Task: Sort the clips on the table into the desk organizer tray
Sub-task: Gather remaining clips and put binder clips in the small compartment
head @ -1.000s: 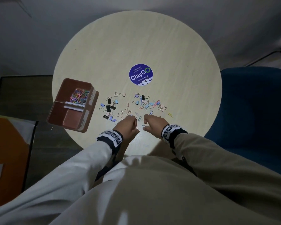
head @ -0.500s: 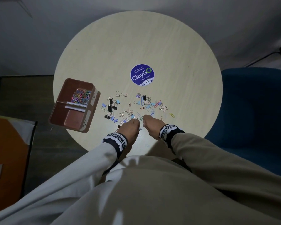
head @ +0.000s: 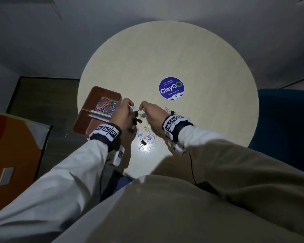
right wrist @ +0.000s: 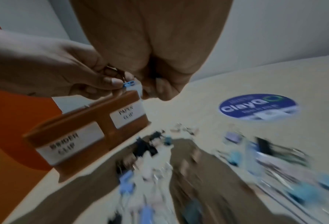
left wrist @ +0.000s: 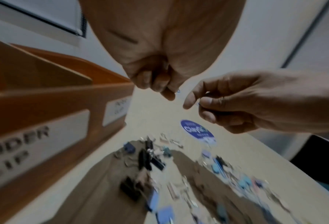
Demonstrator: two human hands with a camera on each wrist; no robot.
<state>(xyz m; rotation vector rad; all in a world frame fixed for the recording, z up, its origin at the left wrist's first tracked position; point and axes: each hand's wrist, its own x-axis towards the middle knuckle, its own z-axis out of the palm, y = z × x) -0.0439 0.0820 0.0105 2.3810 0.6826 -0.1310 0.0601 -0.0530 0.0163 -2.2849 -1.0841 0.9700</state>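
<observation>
Binder clips and paper clips point(head: 148, 135) lie scattered on the round table point(head: 200, 58). The brown organizer tray point(head: 88, 123) sits at the table's left edge, with coloured paper clips point(head: 106, 106) in its far compartment. Its side carries the labels "BINDER CLIP" point(right wrist: 69, 145) and "PAPER CLIP" point(right wrist: 127, 115). Both hands are raised over the pile, just right of the tray. My left hand point(head: 131, 106) pinches a blue paper clip point(right wrist: 128, 84). My right hand point(head: 141, 108), close beside it, pinches a thin blue paper clip point(left wrist: 199, 103).
A round blue ClayGo sticker point(head: 171, 88) marks the table's middle. A blue chair point(head: 284, 123) stands at the right and an orange panel point(head: 11, 146) at the left, below the tray. The tray overhangs the table's left rim.
Both hands have risen from the near side of the pile and moved left toward the tray, each now pinching a clip. The head view has come closer.
</observation>
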